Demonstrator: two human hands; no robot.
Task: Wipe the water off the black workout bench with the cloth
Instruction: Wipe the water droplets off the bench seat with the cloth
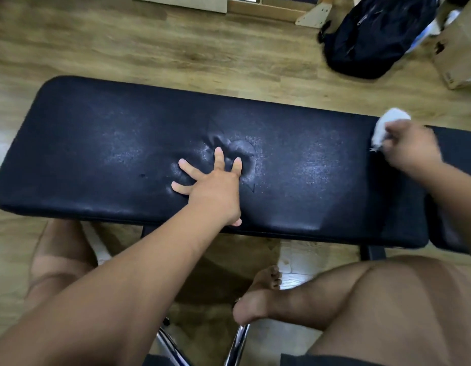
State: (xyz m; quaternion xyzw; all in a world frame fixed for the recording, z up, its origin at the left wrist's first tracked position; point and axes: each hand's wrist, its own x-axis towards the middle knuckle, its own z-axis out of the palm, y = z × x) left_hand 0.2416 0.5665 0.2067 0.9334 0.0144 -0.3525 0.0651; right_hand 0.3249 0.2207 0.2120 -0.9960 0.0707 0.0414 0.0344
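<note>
The right hand [411, 146] is clenched around the cloth [387, 125], a small white wad of soft, fraying fabric that bulges out on the hand's far side. Hand and cloth sit at the right end of the bench [97, 154]; motion blur hides whether the cloth touches the pad.

The left hand [213, 191] is released, with its fingers spread and straight. It presses flat on the middle of the pad, and the cover dimples and wrinkles around the fingertips.

The bench is a long rounded rectangle with its long axis running left to right. The cover is black, finely grained vinyl over soft padding. Pale speckled patches show left and right of the pressing hand; whether they are water or glare cannot be told.

Nearly the whole pad lies to the left of the cloth, so the coming stroke probably runs leftward along the long axis. The right hand is the nearer to the cloth, and the left hand lies in that path.

A dark backpack [374, 35] rests on the wood-grain floor [149, 48] beyond the bench's right end.
</note>
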